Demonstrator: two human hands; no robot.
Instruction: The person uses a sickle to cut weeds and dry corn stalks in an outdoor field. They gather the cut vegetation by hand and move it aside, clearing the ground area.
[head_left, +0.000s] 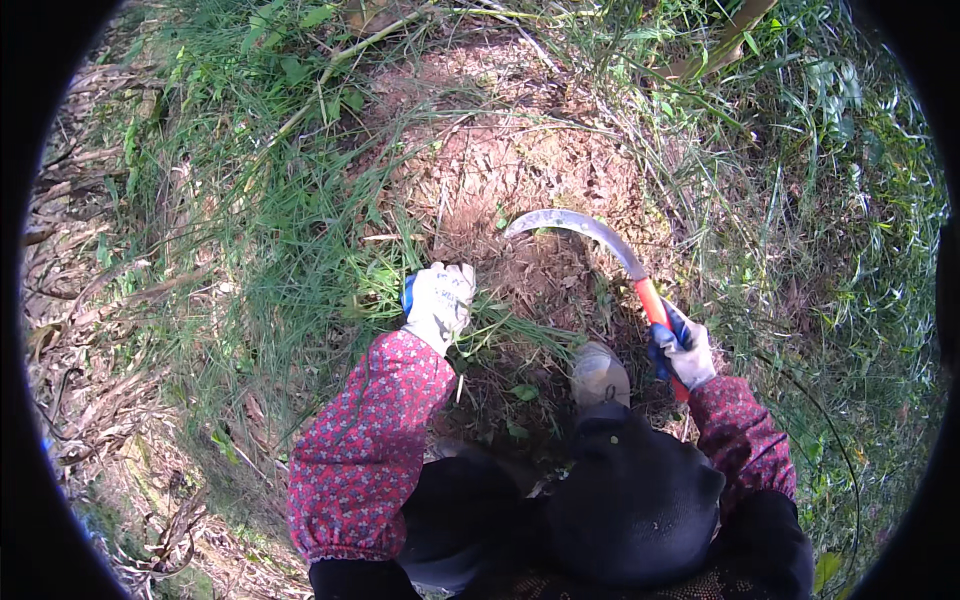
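My left hand (442, 304), in a white glove with a blue palm side, is closed around a bunch of green grass (382, 289) that sticks out on both sides of the fist. In my right hand (682, 349), gloved the same way, is the orange handle of a sickle (611, 244). Its curved metal blade arcs up and to the left over bare soil (525, 277), with the tip pointing left, a little above and to the right of my left hand.
A shoe (600, 373) stands on the soil between my hands. Tall grass (292, 225) grows at the left, and more weeds (810, 270) at the right. Dry stalks and leaves (97, 300) cover the far left. A long stem (330, 71) slants across the upper left.
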